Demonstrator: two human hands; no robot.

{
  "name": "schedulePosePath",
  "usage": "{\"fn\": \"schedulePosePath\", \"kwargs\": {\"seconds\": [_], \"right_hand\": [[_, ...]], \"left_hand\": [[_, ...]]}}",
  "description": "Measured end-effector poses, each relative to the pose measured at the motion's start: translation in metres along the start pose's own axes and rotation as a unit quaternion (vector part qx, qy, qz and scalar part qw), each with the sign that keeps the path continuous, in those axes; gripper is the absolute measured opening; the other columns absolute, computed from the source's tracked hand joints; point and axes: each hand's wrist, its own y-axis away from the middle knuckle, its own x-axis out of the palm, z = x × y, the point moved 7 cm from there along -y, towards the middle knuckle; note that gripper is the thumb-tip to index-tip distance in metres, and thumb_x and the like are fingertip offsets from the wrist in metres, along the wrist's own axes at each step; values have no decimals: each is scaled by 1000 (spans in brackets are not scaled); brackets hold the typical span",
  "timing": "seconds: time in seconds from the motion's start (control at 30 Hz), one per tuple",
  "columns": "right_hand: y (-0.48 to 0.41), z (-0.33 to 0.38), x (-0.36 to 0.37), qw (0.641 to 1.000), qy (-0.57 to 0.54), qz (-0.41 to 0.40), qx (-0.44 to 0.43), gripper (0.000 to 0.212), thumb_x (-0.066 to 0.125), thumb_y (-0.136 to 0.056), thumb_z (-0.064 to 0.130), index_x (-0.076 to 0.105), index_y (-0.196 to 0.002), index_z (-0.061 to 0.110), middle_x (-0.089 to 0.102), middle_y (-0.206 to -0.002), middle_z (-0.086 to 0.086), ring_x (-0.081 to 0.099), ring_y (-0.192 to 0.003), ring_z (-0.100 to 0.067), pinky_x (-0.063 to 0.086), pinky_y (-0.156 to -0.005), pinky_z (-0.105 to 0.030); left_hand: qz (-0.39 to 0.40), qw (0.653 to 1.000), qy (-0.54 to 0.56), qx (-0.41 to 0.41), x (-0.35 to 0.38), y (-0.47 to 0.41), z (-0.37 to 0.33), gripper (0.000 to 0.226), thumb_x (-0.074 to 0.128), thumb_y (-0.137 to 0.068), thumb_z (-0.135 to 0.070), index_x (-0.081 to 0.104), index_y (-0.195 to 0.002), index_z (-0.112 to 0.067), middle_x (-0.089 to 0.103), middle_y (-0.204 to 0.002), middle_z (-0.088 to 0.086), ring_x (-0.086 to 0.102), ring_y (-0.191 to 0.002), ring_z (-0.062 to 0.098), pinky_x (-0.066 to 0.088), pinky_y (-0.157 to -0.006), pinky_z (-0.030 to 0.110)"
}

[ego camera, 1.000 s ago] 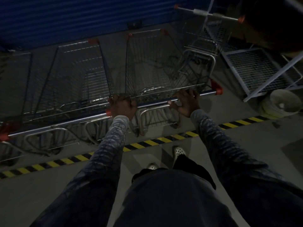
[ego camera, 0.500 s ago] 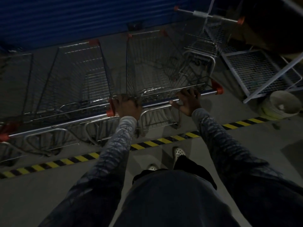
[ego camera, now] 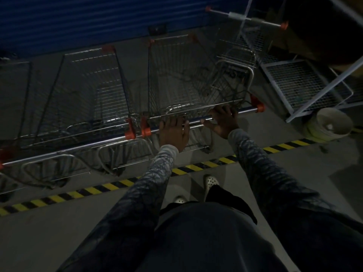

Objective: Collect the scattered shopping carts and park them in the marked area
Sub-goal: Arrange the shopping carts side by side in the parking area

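Two wire shopping carts stand side by side beyond a yellow-and-black floor stripe (ego camera: 188,168). The right cart (ego camera: 176,75) has a chrome handle (ego camera: 247,110) with orange end caps. My left hand (ego camera: 173,134) grips that handle near its left cap. My right hand (ego camera: 222,121) grips it further right, fingers curled over the bar. The left cart (ego camera: 94,85) is parked beside it, its handle (ego camera: 68,149) untouched. A third cart (ego camera: 243,46) stands tilted at the back right.
A blue shutter wall (ego camera: 78,20) closes the far side. A white wire rack (ego camera: 306,83) and a white bucket (ego camera: 332,124) stand on the right. Part of another cart (ego camera: 15,95) shows at the far left. My feet are just behind the stripe.
My left hand has slid right along the handle, uncovering the orange end cap. The right hand and the carts have stayed in place.
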Motion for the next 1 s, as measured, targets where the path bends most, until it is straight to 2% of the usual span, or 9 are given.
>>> {"fn": "schedulePosePath", "kwargs": {"seconds": [0.1, 0.2, 0.43, 0.57, 0.73, 1.0], "right_hand": [[-1, -1, 1, 1000, 2, 24, 5, 70, 33, -83, 76, 69, -110, 23, 61, -121, -1, 45, -121, -30, 17, -99, -36], [-2, -1, 4, 1000, 5, 25, 3, 68, 34, -83, 77, 69, -109, 24, 62, -119, 1, 44, -119, -28, 19, -98, -36], [-2, 1, -1, 1000, -5, -12, 0, 64, 41, -84, 73, 71, -99, 20, 65, -108, -3, 51, -109, -30, 22, -94, -36], [-4, 3, 2, 1000, -1, 5, 5, 67, 38, -83, 74, 71, -101, 19, 64, -111, -4, 52, -112, -32, 22, -96, -38], [-4, 4, -2, 1000, -12, -5, 4, 65, 40, -83, 72, 70, -100, 17, 64, -110, -6, 54, -111, -34, 27, -97, -43], [-4, 3, 0, 1000, -10, -15, -4, 63, 42, -84, 73, 70, -98, 18, 66, -105, -3, 56, -108, -33, 28, -95, -42]], "left_hand": [[-3, 1000, -14, -3, 2, 2, -1, 52, 38, -100, -49, 69, -101, -8, 70, -99, 14, 61, -96, 34, 37, -98, 50], [1, 1000, -21, -3, 3, 2, 1, 55, 35, -101, -51, 68, -101, -7, 69, -100, 14, 60, -97, 34, 35, -97, 50], [2, 999, -45, 6, 5, 0, 2, 49, 39, -100, -48, 66, -105, -8, 68, -102, 14, 60, -95, 34, 39, -91, 48], [6, 999, -38, 2, 5, -2, 4, 52, 35, -100, -48, 67, -106, -8, 68, -105, 14, 60, -97, 35, 42, -90, 48], [7, 999, -45, 6, 7, -3, 4, 46, 41, -99, -47, 65, -105, -8, 66, -104, 14, 58, -96, 34, 40, -89, 47], [12, 999, -44, 4, 4, -2, 4, 52, 36, -100, -50, 64, -104, -7, 66, -102, 14, 58, -95, 34, 38, -87, 45]]}}
